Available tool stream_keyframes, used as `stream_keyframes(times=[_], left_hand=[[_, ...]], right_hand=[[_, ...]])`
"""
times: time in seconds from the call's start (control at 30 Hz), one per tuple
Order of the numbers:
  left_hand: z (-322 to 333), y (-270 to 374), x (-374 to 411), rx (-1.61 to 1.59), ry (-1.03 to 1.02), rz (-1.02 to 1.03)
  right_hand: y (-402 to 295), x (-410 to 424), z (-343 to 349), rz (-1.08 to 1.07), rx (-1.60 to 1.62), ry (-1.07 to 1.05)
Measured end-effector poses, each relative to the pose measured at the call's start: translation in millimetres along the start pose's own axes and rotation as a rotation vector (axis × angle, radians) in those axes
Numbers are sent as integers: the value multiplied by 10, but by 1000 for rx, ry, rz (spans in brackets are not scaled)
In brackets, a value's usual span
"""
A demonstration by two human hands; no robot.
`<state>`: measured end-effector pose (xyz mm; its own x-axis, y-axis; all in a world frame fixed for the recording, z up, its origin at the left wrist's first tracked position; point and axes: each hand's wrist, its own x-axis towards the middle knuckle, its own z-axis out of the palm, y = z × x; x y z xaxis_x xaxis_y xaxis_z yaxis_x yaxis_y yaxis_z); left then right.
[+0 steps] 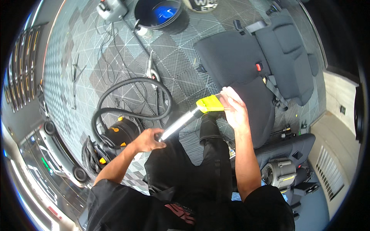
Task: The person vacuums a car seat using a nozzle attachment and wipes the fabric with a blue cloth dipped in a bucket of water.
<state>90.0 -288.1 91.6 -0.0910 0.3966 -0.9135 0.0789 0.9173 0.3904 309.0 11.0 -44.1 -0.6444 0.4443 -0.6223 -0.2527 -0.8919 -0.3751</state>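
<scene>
My left hand (149, 141) grips the lower end of a shiny metal vacuum wand (177, 124), held slantwise above my legs. At its upper end sits a bright yellow-green extractor nozzle (210, 104) with a clear plastic mouth. My right hand (235, 108) holds that clear mouth, and some fingers show through the plastic. Just right of this hand lies a dark grey fabric car bench seat (231, 57) with a red belt buckle (258, 67).
A canister vacuum (122, 131) with a looped black hose (134, 79) stands at left. Black bucket (173, 24), spray bottle (144, 31), grey machine (112, 10) and cords (108, 43) are ahead on the tiled floor. An air blower (279, 172) is at lower right; a silver car (57, 153) stands far left.
</scene>
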Motion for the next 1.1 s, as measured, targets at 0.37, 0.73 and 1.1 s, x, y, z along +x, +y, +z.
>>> stream_keyframes(times=[0.37,0.73,1.1], left_hand=[[-1147,-1559,123,546,459,237],[-1020,-4079,-1396,146,829,-199],[-2353,-6374,-1976,425,324,-849]], right_hand=[[1731,1080,454,438,-1145,181],[2909,1588,789,714,-944,478],[3801,1813,844,930,-834,541]])
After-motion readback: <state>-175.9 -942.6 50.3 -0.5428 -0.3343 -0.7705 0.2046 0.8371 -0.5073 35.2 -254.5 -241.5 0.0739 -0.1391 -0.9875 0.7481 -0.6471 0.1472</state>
